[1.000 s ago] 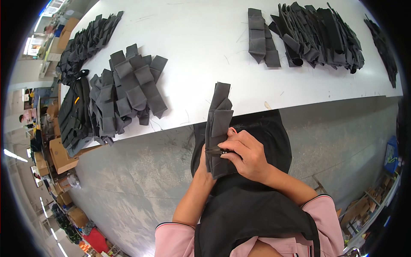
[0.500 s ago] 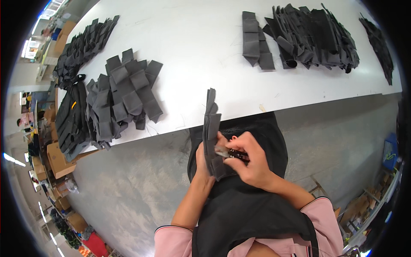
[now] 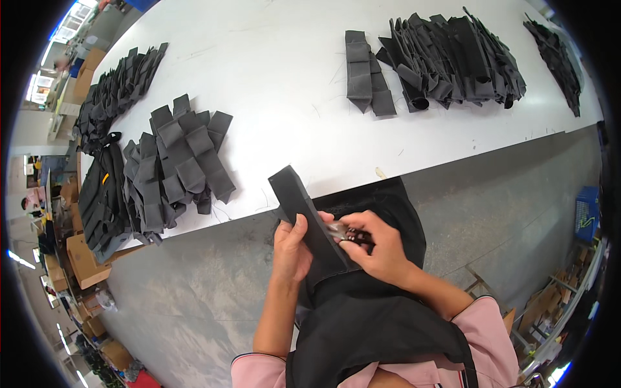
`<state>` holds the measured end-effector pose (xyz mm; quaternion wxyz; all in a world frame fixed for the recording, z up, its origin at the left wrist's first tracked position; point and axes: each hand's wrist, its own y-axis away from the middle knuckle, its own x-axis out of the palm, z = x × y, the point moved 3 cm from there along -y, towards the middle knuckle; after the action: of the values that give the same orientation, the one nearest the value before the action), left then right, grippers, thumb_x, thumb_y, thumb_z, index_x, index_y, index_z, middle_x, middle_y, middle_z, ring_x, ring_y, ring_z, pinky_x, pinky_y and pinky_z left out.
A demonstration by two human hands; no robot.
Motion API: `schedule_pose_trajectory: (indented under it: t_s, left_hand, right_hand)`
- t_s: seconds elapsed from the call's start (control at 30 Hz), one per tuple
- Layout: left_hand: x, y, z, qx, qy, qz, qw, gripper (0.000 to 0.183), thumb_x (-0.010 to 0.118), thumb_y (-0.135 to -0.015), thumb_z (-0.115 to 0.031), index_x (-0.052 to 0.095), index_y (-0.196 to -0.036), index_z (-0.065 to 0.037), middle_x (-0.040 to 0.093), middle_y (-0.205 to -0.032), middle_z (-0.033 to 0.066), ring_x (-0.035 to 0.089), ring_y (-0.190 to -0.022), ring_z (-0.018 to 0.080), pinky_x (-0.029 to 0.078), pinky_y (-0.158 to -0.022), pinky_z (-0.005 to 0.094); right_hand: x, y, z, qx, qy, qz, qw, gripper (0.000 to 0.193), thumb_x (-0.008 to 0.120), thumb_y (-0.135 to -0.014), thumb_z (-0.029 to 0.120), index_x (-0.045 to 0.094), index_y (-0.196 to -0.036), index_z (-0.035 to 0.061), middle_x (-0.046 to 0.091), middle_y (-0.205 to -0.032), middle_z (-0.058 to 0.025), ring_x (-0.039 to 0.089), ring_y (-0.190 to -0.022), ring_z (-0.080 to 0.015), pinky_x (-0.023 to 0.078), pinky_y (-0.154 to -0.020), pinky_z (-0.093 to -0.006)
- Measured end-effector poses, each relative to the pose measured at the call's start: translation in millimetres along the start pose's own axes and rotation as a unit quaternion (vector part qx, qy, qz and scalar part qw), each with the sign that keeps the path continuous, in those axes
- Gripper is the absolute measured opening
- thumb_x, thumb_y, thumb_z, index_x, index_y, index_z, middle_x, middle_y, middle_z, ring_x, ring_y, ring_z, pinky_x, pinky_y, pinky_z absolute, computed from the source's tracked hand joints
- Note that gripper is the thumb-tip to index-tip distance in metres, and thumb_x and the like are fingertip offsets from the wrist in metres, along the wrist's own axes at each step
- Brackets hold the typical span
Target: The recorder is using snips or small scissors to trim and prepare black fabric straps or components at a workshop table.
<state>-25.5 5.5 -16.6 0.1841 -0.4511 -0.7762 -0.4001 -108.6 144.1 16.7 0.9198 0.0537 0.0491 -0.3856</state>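
In my left hand (image 3: 292, 249) is a dark grey sewn fabric strip (image 3: 309, 223), pinched with the thumb on its broad face. The strip slants from the table's edge down toward my lap. My right hand (image 3: 377, 244) grips small thread snips (image 3: 357, 237) with dark handles. Their silvery blades are blurred by motion and lie close to the strip's right edge. Whether the blades touch the strip, I cannot tell. Some left fingertips show behind the strip, near the blades.
Piles of similar grey fabric pieces lie on the white table (image 3: 278, 84): one pile (image 3: 187, 152) at left, another (image 3: 453, 61) at far right. Beside the left pile is a black bag (image 3: 103, 194). A cardboard box (image 3: 87, 262) stands past the table's left end. A blue crate (image 3: 587, 213) is at right.
The strip has turned from nearly edge-on and upright to slanting up-left, broad face showing. My left hand has moved left, its thumb now on that face. The right hand has barely moved.
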Motion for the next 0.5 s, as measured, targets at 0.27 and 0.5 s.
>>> schedule_pose_trajectory:
  t_s: [0.27, 0.5]
  left_hand:
    - [17.5, 5.9, -1.4, -0.030, -0.058, 0.003, 0.998, 0.030, 0.056, -0.094, -0.024, 0.055, -0.101, 0.004, 0.063, -0.091, 0.0137, 0.066, -0.075, 0.0228, 0.057, -0.067, 0.0369]
    - [15.9, 8.9, -1.2, -0.045, -0.083, 0.000, 0.996, 0.025, 0.061, -0.091, -0.019, 0.053, -0.101, 0.002, 0.063, -0.086, 0.0120, 0.064, -0.070, 0.0205, 0.056, -0.064, 0.0345]
  right_hand:
    - [-17.4, -24.3, 9.1, -0.224, 0.288, -0.074, 0.928, 0.031, 0.071, -0.070, 0.004, 0.062, -0.100, 0.0068, 0.063, -0.080, -0.0046, 0.056, -0.061, -0.0206, 0.040, -0.054, -0.0310]
    - [-18.1, -25.7, 6.0, -0.218, 0.293, -0.089, 0.927, 0.026, 0.072, -0.070, 0.003, 0.065, -0.095, 0.0063, 0.065, -0.080, -0.0049, 0.060, -0.065, -0.0220, 0.043, -0.057, -0.0321]
